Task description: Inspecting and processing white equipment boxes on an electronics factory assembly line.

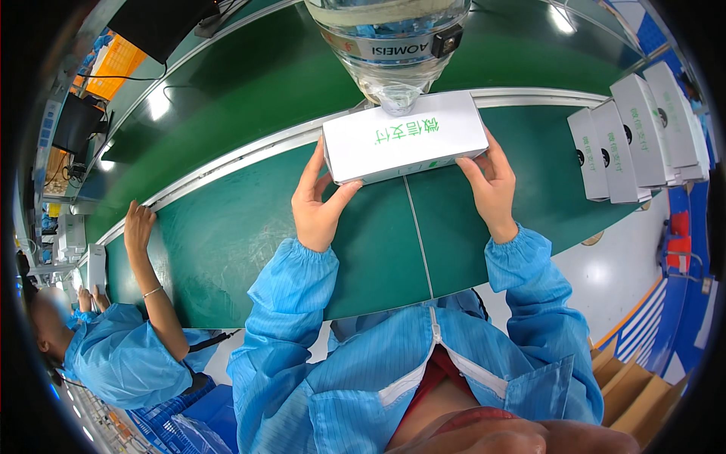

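Note:
A white rectangular carton with green printing on its top lies on the green bench top, against the metal rail. My left hand grips its left end, thumb on the near side and fingers up the end face. My right hand holds the right end the same way. Both sleeves are light blue. A clear plastic dispenser with a grey band hangs just above the carton's far edge.
A row of several similar white cartons stands on the bench at the right. A co-worker in a blue coat sits at the left, one hand on the bench edge. Brown cardboard boxes lie low at the right.

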{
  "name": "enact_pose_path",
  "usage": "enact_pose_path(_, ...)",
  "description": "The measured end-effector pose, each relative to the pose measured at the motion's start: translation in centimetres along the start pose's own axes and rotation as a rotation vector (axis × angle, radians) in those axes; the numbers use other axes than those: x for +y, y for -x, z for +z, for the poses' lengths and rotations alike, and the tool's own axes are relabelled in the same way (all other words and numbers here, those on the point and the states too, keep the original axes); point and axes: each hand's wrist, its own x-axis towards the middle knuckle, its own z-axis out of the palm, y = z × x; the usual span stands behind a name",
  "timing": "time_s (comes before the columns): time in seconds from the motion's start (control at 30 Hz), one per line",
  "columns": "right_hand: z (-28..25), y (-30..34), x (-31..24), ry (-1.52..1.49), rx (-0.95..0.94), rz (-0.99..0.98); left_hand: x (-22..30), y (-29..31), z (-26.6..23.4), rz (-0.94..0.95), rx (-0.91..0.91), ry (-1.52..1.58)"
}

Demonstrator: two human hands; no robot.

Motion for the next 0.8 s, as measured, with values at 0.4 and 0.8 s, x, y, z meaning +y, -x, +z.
enact_pose_path(0.4,-0.03,0.03,-0.15,0.027,0.009,-0.028,0.19,0.07,0.12,0.003,0.003,0.000)
enact_pose_path(0.8,-0.02,0.04,-0.08,0.017,0.012,-0.039,-0.50,0.01,-0.19,0.016,-0.005,0.021)
